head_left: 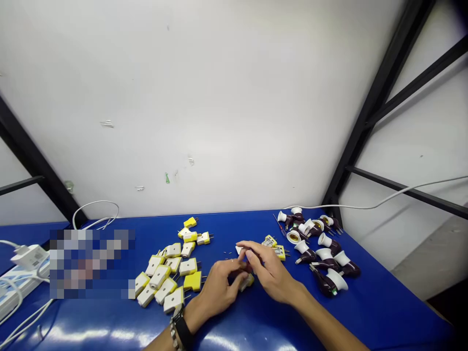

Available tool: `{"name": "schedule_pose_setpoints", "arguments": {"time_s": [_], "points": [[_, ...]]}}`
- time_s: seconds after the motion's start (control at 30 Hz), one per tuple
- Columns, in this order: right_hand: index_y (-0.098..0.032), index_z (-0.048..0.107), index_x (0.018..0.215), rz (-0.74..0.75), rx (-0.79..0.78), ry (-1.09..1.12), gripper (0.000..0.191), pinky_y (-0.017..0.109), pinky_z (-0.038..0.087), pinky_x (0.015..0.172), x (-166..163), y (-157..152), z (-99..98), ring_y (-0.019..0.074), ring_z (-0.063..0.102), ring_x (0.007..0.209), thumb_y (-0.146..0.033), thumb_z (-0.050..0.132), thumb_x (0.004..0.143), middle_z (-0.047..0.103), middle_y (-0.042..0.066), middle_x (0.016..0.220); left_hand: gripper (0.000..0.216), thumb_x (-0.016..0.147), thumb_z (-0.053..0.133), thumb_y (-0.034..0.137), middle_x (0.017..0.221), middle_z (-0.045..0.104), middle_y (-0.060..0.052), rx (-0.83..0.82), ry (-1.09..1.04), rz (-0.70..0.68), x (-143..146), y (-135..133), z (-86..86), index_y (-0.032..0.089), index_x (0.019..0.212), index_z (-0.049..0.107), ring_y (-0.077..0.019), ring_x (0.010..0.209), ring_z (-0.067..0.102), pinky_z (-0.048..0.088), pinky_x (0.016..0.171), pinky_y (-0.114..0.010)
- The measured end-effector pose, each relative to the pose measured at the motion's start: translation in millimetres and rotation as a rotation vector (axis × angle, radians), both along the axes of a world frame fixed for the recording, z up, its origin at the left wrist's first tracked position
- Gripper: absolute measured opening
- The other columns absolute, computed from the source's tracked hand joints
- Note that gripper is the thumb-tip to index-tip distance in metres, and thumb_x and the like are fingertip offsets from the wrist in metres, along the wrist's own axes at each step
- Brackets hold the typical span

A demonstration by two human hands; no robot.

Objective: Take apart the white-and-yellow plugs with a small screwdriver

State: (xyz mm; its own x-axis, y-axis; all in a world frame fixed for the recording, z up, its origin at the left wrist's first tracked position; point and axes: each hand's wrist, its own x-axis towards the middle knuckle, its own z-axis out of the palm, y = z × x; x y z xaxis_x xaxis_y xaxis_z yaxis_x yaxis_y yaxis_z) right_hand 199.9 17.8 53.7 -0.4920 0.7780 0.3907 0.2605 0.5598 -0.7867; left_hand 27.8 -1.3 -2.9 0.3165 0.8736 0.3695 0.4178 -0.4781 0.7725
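My left hand [221, 285] is closed around a small yellow-and-white plug [247, 282] just above the blue table; the fingers hide most of it. My right hand [269, 272] reaches in from the other side with its fingertips pinched together over the same spot. What those fingertips hold, if anything, is too small to see. Just behind the right fingers lie opened yellow plug pieces [280, 252] with their insides showing. Left of my left hand is a loose group of white-and-yellow plugs [160, 276] with metal prongs.
On the right lie several dark lamp holders [325, 261] with white sockets, and a screwdriver [280, 225] beside them. Tiny metal bits [227, 252] rest on the blue table [234, 224]. A power strip [22, 280] with cables stands at the far left, beside a blurred patch.
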Motion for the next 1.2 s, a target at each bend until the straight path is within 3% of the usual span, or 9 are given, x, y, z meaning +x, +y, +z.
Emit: {"name": "schedule_pose_setpoints", "arguments": {"time_s": [0.1,0.2,0.4,0.5,0.63,0.77,0.97,1.1,1.2], "points": [[-0.020,0.063,0.128,0.014,0.002,-0.008,0.032,0.029,0.051,0.074,1,1,1.6,0.0183,0.065,0.083,-0.034,0.047,0.103,0.070,0.006,0.100,0.018,0.093,0.059,0.022,0.076,0.075,-0.003,-0.022,-0.011,0.023,0,2,-1.1,0.018,0.083,0.073,-0.0173,0.068,0.066,0.048,0.067,-0.025],[-0.019,0.069,0.111,-0.080,0.020,-0.007,0.024,0.029,0.050,0.071,0,2,0.5,0.0173,0.063,0.076,-0.034,0.053,0.101,0.069,0.004,0.090,0.017,0.089,0.067,0.028,0.070,0.072,-0.002,-0.052,-0.043,0.052,1,4,-1.1,0.016,0.079,0.070,-0.0158,0.061,0.061,0.046,0.059,-0.024],[-0.019,0.063,0.128,-0.001,-0.003,0.006,0.032,0.030,0.052,0.077,0,2,-0.9,0.0178,0.065,0.084,-0.032,0.048,0.103,0.070,0.005,0.097,0.018,0.094,0.058,0.022,0.079,0.075,-0.003,-0.022,-0.027,-0.002,1,3,1.0,0.017,0.085,0.074,-0.0166,0.069,0.064,0.048,0.068,-0.025],[-0.019,0.067,0.119,-0.040,-0.033,-0.017,0.028,0.029,0.051,0.073,0,2,-0.6,0.0178,0.065,0.080,-0.035,0.053,0.101,0.070,0.005,0.095,0.016,0.090,0.065,0.024,0.071,0.072,-0.001,-0.039,-0.021,0.043,1,2,1.6,0.017,0.076,0.069,-0.0154,0.063,0.061,0.046,0.061,-0.024],[-0.020,0.068,0.115,0.001,-0.048,-0.039,0.029,0.032,0.052,0.081,3,0,1.4,0.0196,0.066,0.087,-0.033,0.044,0.105,0.070,0.005,0.093,0.012,0.078,0.078,0.024,0.081,0.072,-0.002,0.000,0.029,0.078,-2,-1,3.8,0.018,0.082,0.068,-0.0192,0.073,0.063,0.048,0.069,-0.027],[-0.022,0.062,0.126,0.046,-0.047,-0.086,0.028,0.030,0.051,0.073,2,-2,3.4,0.0178,0.062,0.081,-0.032,0.048,0.103,0.068,0.004,0.096,0.011,0.090,0.064,0.019,0.085,0.075,-0.002,0.014,0.101,0.031,-4,-3,4.1,0.021,0.083,0.072,-0.0201,0.080,0.068,0.047,0.075,-0.028],[-0.019,0.063,0.090,-0.026,-0.078,-0.011,0.017,0.026,0.046,0.060,-2,-1,-1.3,0.0149,0.057,0.067,-0.032,0.056,0.098,0.061,0.000,0.078,0.005,0.083,0.076,0.023,0.081,0.076,0.001,-0.078,0.114,0.035,-3,-1,4.1,0.020,0.082,0.071,-0.0188,0.074,0.068,0.045,0.069,-0.026],[-0.020,0.062,0.095,-0.018,-0.137,0.037,0.022,0.027,0.052,0.065,2,-3,-1.7,0.0163,0.064,0.071,-0.036,0.050,0.102,0.066,0.003,0.083,0.031,0.070,0.088,0.033,0.090,0.073,-0.001,-0.012,0.203,0.075,-5,-6,5.1,0.021,0.093,0.070,-0.0222,0.082,0.066,0.045,0.073,-0.029],[-0.020,0.061,0.099,-0.023,-0.196,0.099,0.027,0.027,0.053,0.059,5,-3,-1.0,0.0163,0.066,0.070,-0.043,0.047,0.103,0.067,0.004,0.089,0.025,0.073,0.085,0.028,0.092,0.072,-0.001,-0.004,0.246,0.086,-6,-8,6.3,0.022,0.093,0.071,-0.0223,0.084,0.066,0.046,0.075,-0.029]]}}
